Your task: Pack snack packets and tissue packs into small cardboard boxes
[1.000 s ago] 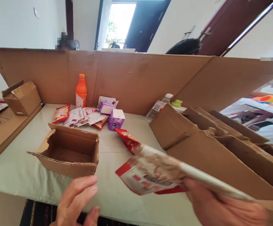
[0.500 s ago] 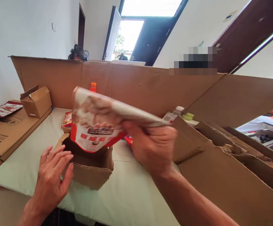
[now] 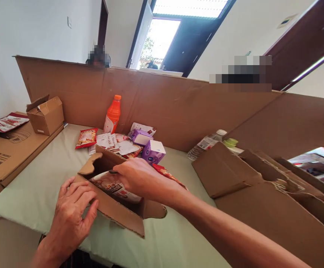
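A small cardboard box (image 3: 124, 214) stands on the pale green cloth in front of me, its top flaps up. Reaching over its far side, my right hand (image 3: 135, 176) is closed on a white, brown and red snack bag (image 3: 106, 182), which is mostly down inside the box. The bag's lower part is hidden by the near flap. My left hand (image 3: 75, 212) lies against the near left side of the box, fingers stretched and thumb apart, gripping nothing.
Behind the box are an orange drink bottle (image 3: 113, 115), snack packets (image 3: 86, 138) and two purple tissue packs (image 3: 153, 152). A clear bottle (image 3: 206, 144) leans at right by larger cardboard boxes (image 3: 265, 223). A cardboard partition (image 3: 162, 96) runs along the back.
My right hand has brought the snack bag down from above into the box. The box now sits turned with its flaps showing. My left hand has moved slightly right, against the box.
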The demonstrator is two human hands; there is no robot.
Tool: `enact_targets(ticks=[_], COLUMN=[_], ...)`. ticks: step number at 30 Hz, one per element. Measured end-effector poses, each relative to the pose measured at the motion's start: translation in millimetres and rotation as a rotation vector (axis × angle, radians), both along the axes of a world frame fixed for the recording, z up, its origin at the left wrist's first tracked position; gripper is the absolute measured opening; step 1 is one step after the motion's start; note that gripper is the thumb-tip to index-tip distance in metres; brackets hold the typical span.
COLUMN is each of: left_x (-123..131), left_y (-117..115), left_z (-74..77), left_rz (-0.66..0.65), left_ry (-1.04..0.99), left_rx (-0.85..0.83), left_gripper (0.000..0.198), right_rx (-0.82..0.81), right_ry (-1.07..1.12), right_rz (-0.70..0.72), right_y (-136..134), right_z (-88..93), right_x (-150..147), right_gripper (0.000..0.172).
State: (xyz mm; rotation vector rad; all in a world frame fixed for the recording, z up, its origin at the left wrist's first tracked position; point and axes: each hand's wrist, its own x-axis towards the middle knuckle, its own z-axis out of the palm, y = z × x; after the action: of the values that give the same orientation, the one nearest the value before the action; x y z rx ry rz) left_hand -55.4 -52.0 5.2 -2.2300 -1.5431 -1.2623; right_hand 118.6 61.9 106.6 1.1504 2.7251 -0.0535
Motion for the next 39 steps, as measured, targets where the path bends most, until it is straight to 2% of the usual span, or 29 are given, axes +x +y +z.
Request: enact_targets(ticks=[2, 6, 9, 12, 16, 22, 28, 32, 34, 35, 37, 39], left_x=[0, -4, -11, -17, -15, -1, -14, -17, -14, -13, -11, -11], left_y=[-2, -9, -8, -1, 5, -4, -1, 12, 18, 20, 22, 24], left_z=[-1.2, 3.7, 5.0, 0.1, 0.0, 20.4, 36.6, 51.7, 56.9, 58.1, 58.1, 56.0], left_rz=[-0.038, -0.167, -0.160, -0.125, -0.128, -0.147, -0.130, -0.189, -0.192, -0.195, -0.212, -0.223], left_ry=[0.016, 0.098, 0.194, 0.267, 0.229, 0.243, 0.475, 0.608, 0.651, 0.670, 0.683, 0.671], left_rx=[-0.006, -0.057, -0.124, -0.042, 0.098, 0.103, -0.008, -0.311, -0.420, -0.431, -0.398, -0.353], left_gripper=[0.005, 0.026, 0.030, 0.035, 0.029, 0.022, 0.031, 0.030, 0.026, 0.025, 0.025, 0.024], right_rx=[-0.046, -0.140, -0.185, -0.198, -0.231, -0.451, -0.492, -0.405, -0.364, -0.362, -0.384, -0.395], right_ry=[-0.068, -0.119, -0.105, -0.078, -0.037, -0.049, -0.106, -0.139, -0.020, 0.108, 0.478, 0.895], right_rz=[0.051, 0.116, 0.124, 0.122, 0.152, 0.473, 0.583, 0.543, 0.491, 0.457, 0.362, 0.205], right_y=[8, 19, 25, 30, 28, 21, 20, 6, -2, -4, 0, 18], right_z=[-10.3, -38.4, -46.1, -42.9, -37.1, -31.4, -24.7, -14.4, -5.4, -0.6, 6.9, 6.8], right_x=[-17, -40, -45, -42, -38, -38, -28, -15, 0, 10, 34, 58], right_gripper=[0.029, 0.031, 0.033, 0.034, 0.032, 0.030, 0.036, 0.028, 0.027, 0.027, 0.026, 0.021])
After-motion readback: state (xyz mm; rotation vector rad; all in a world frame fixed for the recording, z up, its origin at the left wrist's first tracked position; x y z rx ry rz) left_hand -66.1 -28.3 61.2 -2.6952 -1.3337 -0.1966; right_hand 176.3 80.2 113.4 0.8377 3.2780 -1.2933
